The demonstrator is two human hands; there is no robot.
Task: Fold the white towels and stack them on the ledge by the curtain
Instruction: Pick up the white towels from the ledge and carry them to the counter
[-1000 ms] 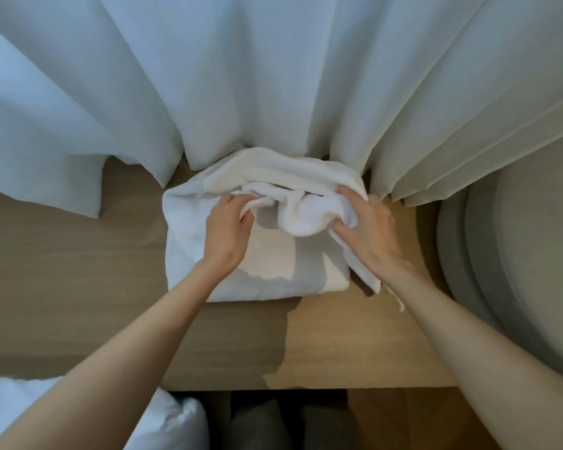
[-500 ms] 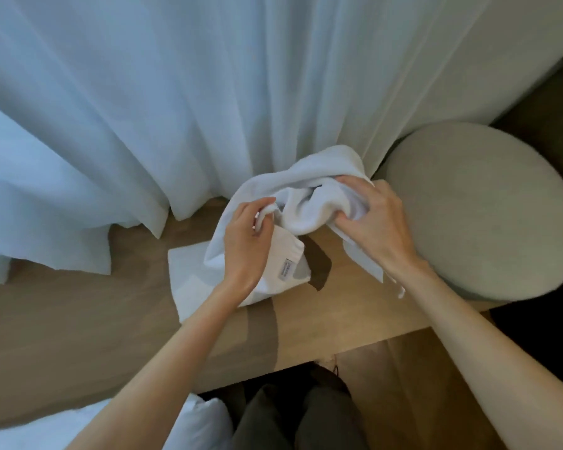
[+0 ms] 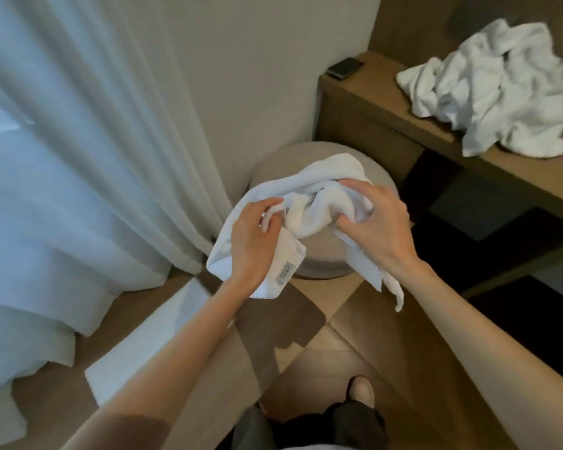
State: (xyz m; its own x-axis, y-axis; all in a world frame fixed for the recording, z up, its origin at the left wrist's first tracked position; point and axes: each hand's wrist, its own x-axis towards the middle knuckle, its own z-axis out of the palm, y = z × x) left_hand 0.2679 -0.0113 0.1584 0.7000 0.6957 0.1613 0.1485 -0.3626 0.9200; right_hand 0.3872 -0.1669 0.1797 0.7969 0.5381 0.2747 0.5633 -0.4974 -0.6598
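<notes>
Head view: both hands hold one white towel (image 3: 309, 203) bunched in the air over a round stool (image 3: 325, 261), clear of any surface, probably so its edges can be found before folding. The left hand (image 3: 252, 241) has its fingers curled, pinching a hem near the label corner; the right hand (image 3: 376, 228) has its fingers closed round a thick wad of cloth, with a loose tail hanging below. One folded towel (image 3: 163, 332) already lies flat on the wooden ledge (image 3: 62, 401) at near left, just beside the curtain (image 3: 78, 190), so the stack is begun. A heap of unfolded towels (image 3: 494, 89) waits on the desk (image 3: 371, 102) at far right, near a phone (image 3: 344, 68). Half a second ago the towel hung right above the folded one; now it is carried right, over the stool, and the view has swung that way, with both grips unchanged.
</notes>
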